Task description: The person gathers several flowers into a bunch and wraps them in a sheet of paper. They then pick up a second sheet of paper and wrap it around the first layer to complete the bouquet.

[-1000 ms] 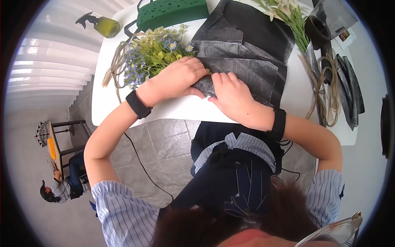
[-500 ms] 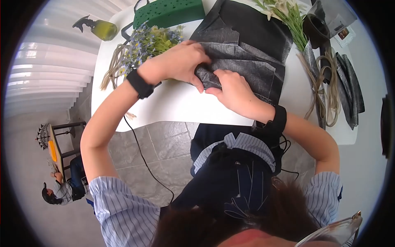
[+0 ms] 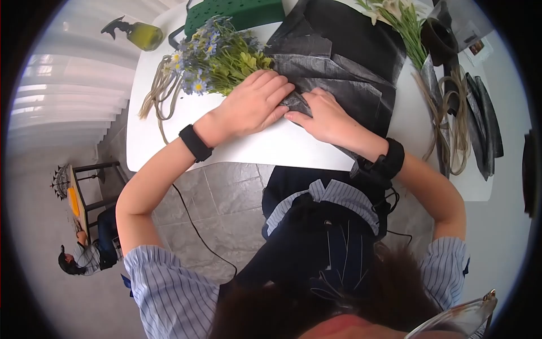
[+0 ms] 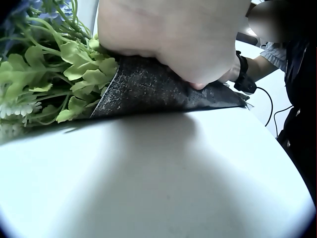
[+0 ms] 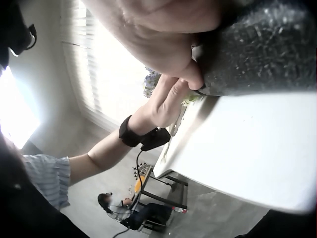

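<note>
A bouquet of small blue and white flowers [image 3: 212, 53] with green leaves lies on the white table, its lower part covered by dark, mottled wrapping paper [image 3: 353, 96]. My left hand [image 3: 254, 104] holds the paper just below the leaves, fingers across the top. In the left wrist view, the paper [image 4: 143, 89] forms a cone around the stems, which are hidden. Close beside it, my right hand [image 3: 327, 116] grips the folded paper with thumb and fingers. The right wrist view shows that hand against the rolled paper [image 5: 262, 54].
Behind the flowers stand a green box [image 3: 237, 17] and a spray bottle [image 3: 144, 37]. Cord loops [image 3: 158, 93] lie left. On the right are pale flowers with long stems [image 3: 409, 37], a dark container [image 3: 437, 42], more cord [image 3: 460, 130] and dark strips [image 3: 485, 124].
The bouquet's flowers have turned and shifted, with more leaves showing now. My left hand has moved down toward me along the paper, closer to the right hand, which has shifted slightly right.
</note>
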Demonstrator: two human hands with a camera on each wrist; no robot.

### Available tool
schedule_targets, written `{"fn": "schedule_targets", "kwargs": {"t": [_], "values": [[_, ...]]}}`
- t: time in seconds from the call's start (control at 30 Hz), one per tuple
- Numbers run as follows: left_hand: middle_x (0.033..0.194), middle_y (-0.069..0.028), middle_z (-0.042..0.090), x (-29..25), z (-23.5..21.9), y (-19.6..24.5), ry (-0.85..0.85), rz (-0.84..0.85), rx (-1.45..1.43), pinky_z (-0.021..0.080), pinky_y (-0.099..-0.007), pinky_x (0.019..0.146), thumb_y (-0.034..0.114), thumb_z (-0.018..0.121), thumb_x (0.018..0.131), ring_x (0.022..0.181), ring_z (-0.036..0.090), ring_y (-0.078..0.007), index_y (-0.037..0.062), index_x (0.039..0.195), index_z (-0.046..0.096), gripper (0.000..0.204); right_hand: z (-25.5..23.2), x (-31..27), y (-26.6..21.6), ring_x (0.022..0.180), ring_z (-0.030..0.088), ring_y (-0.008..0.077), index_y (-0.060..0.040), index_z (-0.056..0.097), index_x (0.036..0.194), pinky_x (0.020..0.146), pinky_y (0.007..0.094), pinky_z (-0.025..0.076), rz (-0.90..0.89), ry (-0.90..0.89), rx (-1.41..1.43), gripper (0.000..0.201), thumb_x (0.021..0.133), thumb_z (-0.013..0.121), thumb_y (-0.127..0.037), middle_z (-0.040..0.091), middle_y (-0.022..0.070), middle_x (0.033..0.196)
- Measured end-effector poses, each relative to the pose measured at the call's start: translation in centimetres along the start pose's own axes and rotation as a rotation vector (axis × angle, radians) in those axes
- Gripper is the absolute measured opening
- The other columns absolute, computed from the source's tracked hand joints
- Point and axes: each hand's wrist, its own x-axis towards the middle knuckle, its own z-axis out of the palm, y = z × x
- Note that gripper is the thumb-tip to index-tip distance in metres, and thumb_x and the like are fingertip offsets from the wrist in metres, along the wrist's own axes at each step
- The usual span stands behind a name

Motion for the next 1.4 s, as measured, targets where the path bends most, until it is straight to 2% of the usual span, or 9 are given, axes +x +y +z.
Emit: {"fn": "schedule_targets", "kwargs": {"t": [0.17, 0.37, 0.57, 0.7, 0.83, 0.87, 1.13, 1.27, 1.4], "values": [[0.091, -0.0123, 0.050, 1.0, 1.0, -0.4, 0.029, -0.007, -0.005, 0.038, -0.0357, 0.080, 0.027, 0.051, 0.083, 0.088, 0.048, -0.0287, 0.0005, 0.092, 0.054, 0.028, -3.4, 0.2, -0.7, 0.085, 0.058, 0.0348, 0.0047, 0.054, 0.100, 0.076, 0.0377, 0.046, 0.163, -0.160, 0.248, 0.050, 0.067, 0.073, -0.028, 0.059, 0.0246, 0.090], [0.088, -0.0139, 0.047, 1.8, 1.1, -0.3, -0.023, -0.064, 0.001, 0.037, -0.0379, 0.076, 0.026, 0.047, 0.084, 0.085, 0.046, -0.0306, 0.0018, 0.088, 0.053, 0.025, -5.5, -1.3, -0.2, 0.088, 0.058, 0.0379, 0.0046, 0.048, 0.099, 0.076, 0.0384, 0.047, 0.131, -0.354, 0.068, 0.052, 0.065, 0.075, -0.023, 0.059, 0.0244, 0.090], [0.081, -0.0120, 0.049, 3.1, 1.5, -0.8, -0.028, -0.069, 0.029, 0.037, -0.0364, 0.069, 0.025, 0.048, 0.084, 0.079, 0.048, -0.0291, 0.0015, 0.082, 0.052, 0.024, -5.9, -2.4, -0.8, 0.087, 0.059, 0.0373, 0.0023, 0.047, 0.097, 0.074, 0.0387, 0.047, 0.249, -0.240, 0.207, 0.042, 0.070, 0.071, -0.021, 0.059, 0.0235, 0.090], [0.078, -0.0138, 0.052, 3.7, 1.6, -1.2, -0.021, -0.068, -0.016, 0.038, -0.0371, 0.068, 0.024, 0.048, 0.083, 0.078, 0.050, -0.0312, 0.0014, 0.080, 0.051, 0.023, -5.0, -4.7, -0.3, 0.085, 0.057, 0.0351, 0.0002, 0.050, 0.094, 0.072, 0.0401, 0.047, 0.119, -0.111, 0.132, 0.032, 0.074, 0.066, -0.019, 0.055, 0.0195, 0.090], [0.078, -0.0151, 0.056, 5.1, 1.1, -1.3, -0.074, -0.066, -0.034, 0.040, -0.0388, 0.069, 0.025, 0.048, 0.084, 0.079, 0.053, -0.0312, 0.0026, 0.078, 0.051, 0.024, -5.1, -6.5, -1.0, 0.090, 0.050, 0.0277, -0.0013, 0.052, 0.097, 0.075, 0.0356, 0.046, 0.025, 0.009, -0.192, 0.035, 0.073, 0.066, -0.022, 0.048, 0.0121, 0.094], [0.078, -0.0151, 0.057, 5.5, 1.1, -1.2, -0.092, -0.066, -0.034, 0.041, -0.0389, 0.069, 0.026, 0.047, 0.084, 0.080, 0.054, -0.0307, 0.0031, 0.077, 0.051, 0.024, -5.7, -7.3, -1.0, 0.092, 0.048, 0.0280, -0.0015, 0.053, 0.110, 0.082, 0.0369, 0.042, 0.068, -0.038, -0.199, 0.045, 0.072, 0.066, -0.022, 0.049, 0.0114, 0.096], [0.072, -0.0173, 0.056, 6.1, 0.8, -0.1, -0.190, -0.123, -0.078, 0.042, -0.0424, 0.066, 0.021, 0.048, 0.082, 0.073, 0.053, -0.0350, 0.0005, 0.075, 0.052, 0.023, -4.6, -12.1, 2.0, 0.083, 0.047, 0.0238, 0.0017, 0.049, 0.108, 0.075, 0.0322, 0.041, -0.135, 0.218, -0.164, 0.040, 0.071, 0.061, -0.011, 0.049, 0.0100, 0.090], [0.070, -0.0168, 0.056, 5.8, 1.0, 0.6, -0.200, -0.189, -0.118, 0.044, -0.0432, 0.063, 0.021, 0.049, 0.082, 0.070, 0.056, -0.0348, 0.0004, 0.073, 0.052, 0.023, -6.9, -14.2, 3.2, 0.085, 0.047, 0.0258, 0.0071, 0.050, 0.105, 0.080, 0.0319, 0.039, -0.185, 0.022, -0.255, 0.039, 0.070, 0.059, -0.007, 0.051, 0.0122, 0.095], [0.068, -0.0165, 0.058, 5.4, 0.8, 0.6, -0.242, -0.205, -0.102, 0.045, -0.0435, 0.062, 0.025, 0.047, 0.083, 0.069, 0.057, -0.0344, 0.0025, 0.072, 0.055, 0.026, -8.7, -12.4, 1.2, 0.085, 0.047, 0.0261, 0.0050, 0.052, 0.104, 0.077, 0.0318, 0.040, -0.124, 0.102, -0.209, 0.041, 0.068, 0.063, -0.011, 0.050, 0.0121, 0.092]]}}
